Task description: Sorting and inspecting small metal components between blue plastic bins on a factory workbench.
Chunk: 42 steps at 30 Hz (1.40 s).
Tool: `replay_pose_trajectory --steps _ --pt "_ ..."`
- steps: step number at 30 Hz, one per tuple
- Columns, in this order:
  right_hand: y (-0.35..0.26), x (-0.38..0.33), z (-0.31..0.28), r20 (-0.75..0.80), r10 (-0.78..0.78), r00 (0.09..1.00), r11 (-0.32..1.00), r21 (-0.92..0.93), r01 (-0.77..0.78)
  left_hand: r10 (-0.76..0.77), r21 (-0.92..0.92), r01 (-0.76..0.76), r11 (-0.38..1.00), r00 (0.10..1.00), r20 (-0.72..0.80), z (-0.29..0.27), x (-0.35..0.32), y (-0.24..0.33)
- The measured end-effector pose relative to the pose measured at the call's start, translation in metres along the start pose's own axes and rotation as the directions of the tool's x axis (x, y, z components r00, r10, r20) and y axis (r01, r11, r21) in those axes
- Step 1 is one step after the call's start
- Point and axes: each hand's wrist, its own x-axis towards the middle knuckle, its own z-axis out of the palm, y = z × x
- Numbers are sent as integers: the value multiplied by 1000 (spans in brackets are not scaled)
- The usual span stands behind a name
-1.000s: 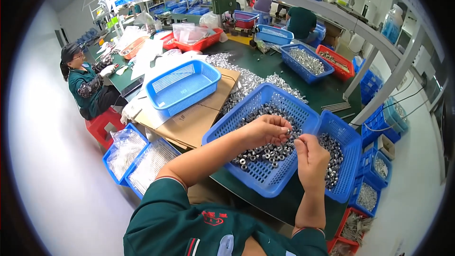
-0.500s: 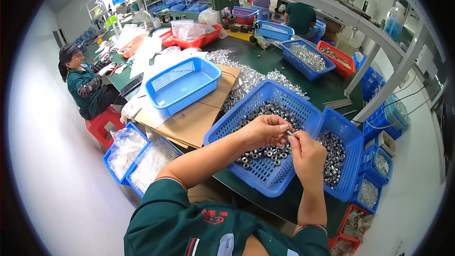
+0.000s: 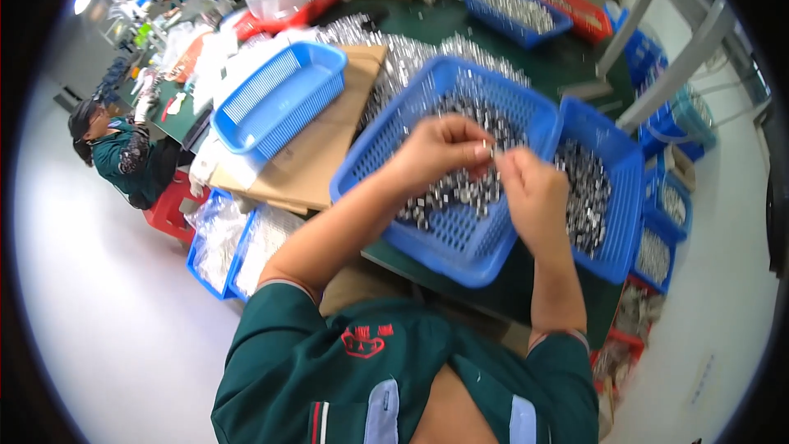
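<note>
My left hand [image 3: 444,150] and my right hand [image 3: 536,197] meet over a blue perforated basket [image 3: 468,271], fingertips nearly touching. Both are closed in a pinch around a small shiny metal part [image 3: 495,150], mostly hidden by the fingers and smeared by motion. Beneath them in the basket lie many small ring-like metal pieces [image 3: 460,196]. A second blue basket [image 3: 629,197], with more dark and shiny metal pieces, stands to the right, close by my right hand.
A light blue basket [image 3: 279,103] rests on cardboard sheets [image 3: 349,115] at left. Loose metal parts [image 3: 411,53] are heaped on the green table behind. Farther back are a blue basket [image 3: 518,12] of parts and a red one [image 3: 575,12]. A seated co-worker [image 3: 123,156] is at far left.
The whole view has shifted, so the table and baskets appear higher in the picture, with blur. My hands stay together over the basket in the same pinch.
</note>
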Motion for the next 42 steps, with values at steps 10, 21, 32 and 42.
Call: replay_pose_trajectory --steps 10,21,32,42 --pt "17 11 -13 134 327 936 900 258 -351 -225 -181 211 961 973 -59 -11 12 -6" --pt "9 2 -13 -15 81 997 977 197 -76 -235 938 -321 133 909 345 10 4 -53" --pt "1 4 -19 21 84 996 980 178 -86 -246 884 -464 -64 865 436 15 12 -83" --pt "7 3 -25 24 148 989 985 89 -149 -312 -41 318 947 944 109 1 20 -12"
